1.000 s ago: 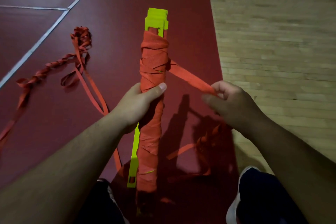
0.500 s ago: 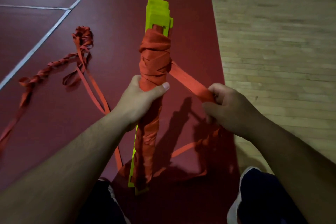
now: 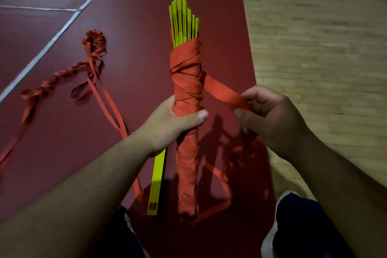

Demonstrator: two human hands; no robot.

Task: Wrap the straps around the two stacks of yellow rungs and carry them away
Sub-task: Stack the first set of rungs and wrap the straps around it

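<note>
A stack of yellow rungs stands upright in front of me, most of its length bound in red strap. My left hand grips the bound stack at its middle. My right hand pinches the free run of strap, which leads taut from the stack down to the right. One yellow rung sticks out lower left of the bundle, below my left hand. More strap hangs in loops under my right hand.
A long twisted tail of red strap lies on the dark red mat to the left. Wooden floor begins at the right. My shoes are at the bottom edge.
The stack has turned about its long axis, so the rungs' thin edges now show at the top. My right hand stays on the strap, held taut.
</note>
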